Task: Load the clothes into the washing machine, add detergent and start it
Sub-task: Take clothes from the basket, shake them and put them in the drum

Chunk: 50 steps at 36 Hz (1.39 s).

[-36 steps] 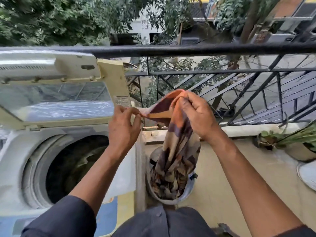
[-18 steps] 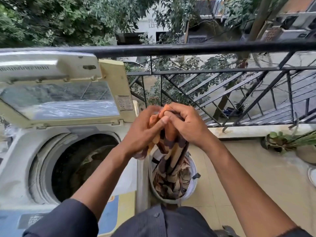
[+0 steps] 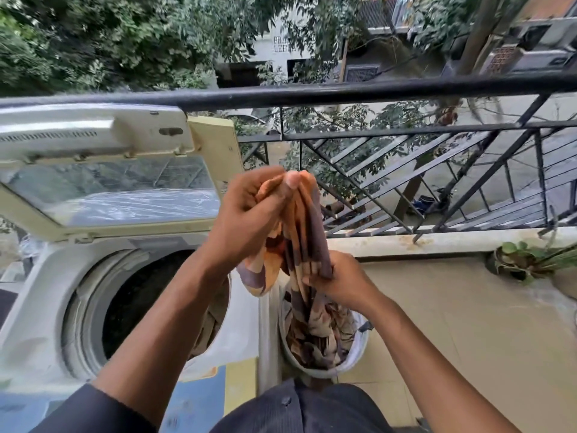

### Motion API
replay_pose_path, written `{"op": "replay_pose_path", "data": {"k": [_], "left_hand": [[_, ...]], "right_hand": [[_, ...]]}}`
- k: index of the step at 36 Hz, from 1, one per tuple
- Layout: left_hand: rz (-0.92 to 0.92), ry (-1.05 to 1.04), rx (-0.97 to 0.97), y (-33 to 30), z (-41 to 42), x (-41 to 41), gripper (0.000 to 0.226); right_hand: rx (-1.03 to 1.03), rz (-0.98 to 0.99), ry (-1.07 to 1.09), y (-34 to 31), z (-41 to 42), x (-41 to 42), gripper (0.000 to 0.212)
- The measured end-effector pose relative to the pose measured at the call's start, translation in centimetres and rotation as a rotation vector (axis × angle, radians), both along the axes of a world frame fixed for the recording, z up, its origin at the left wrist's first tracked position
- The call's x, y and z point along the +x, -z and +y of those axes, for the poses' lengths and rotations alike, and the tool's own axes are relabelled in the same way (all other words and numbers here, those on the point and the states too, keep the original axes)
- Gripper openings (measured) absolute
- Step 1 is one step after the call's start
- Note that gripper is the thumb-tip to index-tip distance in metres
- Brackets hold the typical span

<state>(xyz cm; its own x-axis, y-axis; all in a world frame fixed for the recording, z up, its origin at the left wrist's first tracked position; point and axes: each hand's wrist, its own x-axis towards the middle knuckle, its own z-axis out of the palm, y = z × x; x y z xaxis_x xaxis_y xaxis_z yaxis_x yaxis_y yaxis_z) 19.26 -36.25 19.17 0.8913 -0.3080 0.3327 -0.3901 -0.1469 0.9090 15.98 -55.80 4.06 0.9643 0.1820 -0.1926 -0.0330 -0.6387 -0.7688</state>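
Observation:
A top-loading washing machine (image 3: 37, 307) stands at the left with its lid (image 3: 103, 182) raised and its dark drum (image 3: 140, 307) open; some cloth shows inside at the drum's right side. An orange, brown and purple patterned cloth (image 3: 299, 232) hangs bunched above a white laundry bucket (image 3: 356, 360) on the floor to the machine's right, its lower end still in the bucket. My left hand (image 3: 249, 220) grips the cloth's top. My right hand (image 3: 340, 279) grips it lower down, just above the bucket.
A black metal balcony railing (image 3: 343, 92) runs across ahead, with a low ledge (image 3: 437, 242) under it. A potted plant (image 3: 524, 260) sits at the right by the ledge. Tan floor tiles (image 3: 452, 323) stretch to the right of the bucket.
The spread cloth got gathered into a bunch. My left hand took over the top and rose slightly; my right hand slid down the cloth to just above the bucket.

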Motion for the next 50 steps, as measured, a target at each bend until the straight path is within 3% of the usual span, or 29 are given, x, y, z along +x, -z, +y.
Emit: {"op": "replay_pose_path", "data": {"k": [7, 14, 19, 22, 27, 29, 31, 35, 39, 41, 43, 44, 50], "left_hand": [[-0.120, -0.061, -0.137, -3.2, 1.8, 1.0, 0.029], [-0.035, -0.279, 0.089, 0.4, 4.0, 1.9, 0.030], [0.282, -0.210, 0.221, 3.5, 4.5, 1.5, 0.040], [0.241, -0.167, 0.344, 4.4, 3.8, 0.6, 0.047], [0.243, 0.047, 0.526, 5.4, 2.8, -0.1, 0.089], [0.157, 0.093, 0.637, 5.7, 2.1, -0.4, 0.087], [0.068, 0.075, 0.688, 5.9, 1.5, -0.6, 0.069], [0.087, 0.014, 0.578, 5.9, 1.7, -0.1, 0.010], [0.092, -0.096, 0.397, 5.4, 2.8, 0.7, 0.014], [0.110, -0.118, 0.255, 4.6, 3.0, 1.1, 0.013], [0.118, -0.108, 0.146, 3.4, 2.8, 1.3, 0.020], [0.116, -0.092, 0.112, 2.6, 2.6, 1.3, 0.020], [-0.020, -0.046, 0.064, -0.8, 1.9, 1.5, 0.030]], "right_hand": [[-0.164, 0.165, 0.000, 6.7, -0.7, -1.5, 0.017], [-0.159, 0.095, 0.226, 6.5, -3.4, -0.5, 0.034], [0.023, 0.067, 0.314, 2.3, -3.2, 1.2, 0.018], [0.103, -0.011, 0.267, -1.2, -2.0, 1.8, 0.025], [0.265, -0.150, 0.148, -8.0, 0.6, 2.1, 0.028], [0.337, -0.216, 0.117, -10.6, 1.3, 2.0, 0.029], [0.341, -0.273, 0.101, -12.6, 1.5, 1.9, 0.026], [0.246, -0.338, 0.085, -13.0, 0.8, 2.5, 0.028], [0.169, -0.321, 0.157, -11.1, -0.2, 2.5, 0.025], [0.146, -0.303, 0.171, -10.1, -0.4, 2.1, 0.013], [0.088, -0.282, 0.158, -9.2, -0.1, 1.8, 0.024], [0.046, -0.264, 0.141, -8.7, 0.0, 1.7, 0.030], [-0.171, -0.229, 0.154, -3.9, 0.7, 0.7, 0.023]]}}
